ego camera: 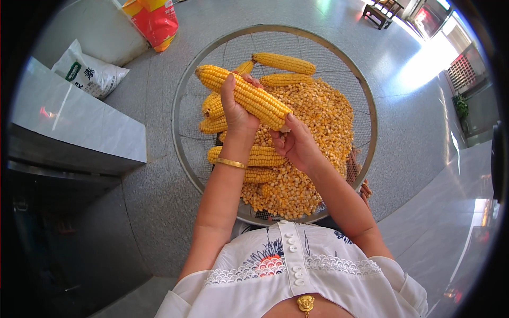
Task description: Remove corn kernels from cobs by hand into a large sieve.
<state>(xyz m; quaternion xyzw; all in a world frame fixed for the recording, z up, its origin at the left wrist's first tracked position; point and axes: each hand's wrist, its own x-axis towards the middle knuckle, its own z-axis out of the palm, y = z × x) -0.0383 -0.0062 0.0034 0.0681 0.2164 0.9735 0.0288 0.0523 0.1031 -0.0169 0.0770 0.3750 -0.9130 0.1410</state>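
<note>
A dried yellow corn cob (254, 95) slants across the space above a round wire-mesh sieve (373, 115). My left hand (237, 109) grips it around the middle, thumb on top and fingertips showing on the far side. At the lower right end, where a bit of pale core shows, my right hand (296, 139) holds the cob with thumb and fingers. Beneath my hands lies a heap of loose corn kernels (318, 119). Whole cobs lie around it: one cob (284, 63) at the far side, several at the left, and another cob (266, 156) under my left wrist.
Reddish bare cobs (364, 190) show at the sieve's right edge, partly hidden by it. A tiled counter (79, 115) stands to the left, with a white sack (89, 73) and a red-yellow bag (155, 24) beyond. A small wooden chair (381, 14) stands far right.
</note>
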